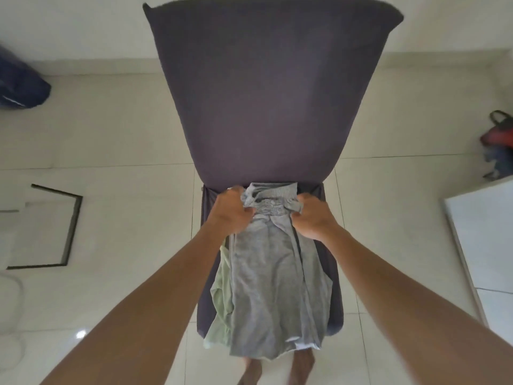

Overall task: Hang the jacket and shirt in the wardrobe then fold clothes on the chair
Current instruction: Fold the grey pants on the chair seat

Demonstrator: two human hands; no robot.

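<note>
Bare feet (pixel 277 369) standing on tiled floor (pixel 125 218), nearest. Grey garment (pixel 273 279) lying along chair (pixel 263 93) seat, hem hanging over front edge; pale green garment (pixel 222 295) peeking out beneath on left. Left hand (pixel 233 212) and right hand (pixel 313 218) both gripping bunched elastic waistband at seat's back. Dark bag (pixel 19 84) far left; coloured bags (pixel 499 145) far right.
</note>
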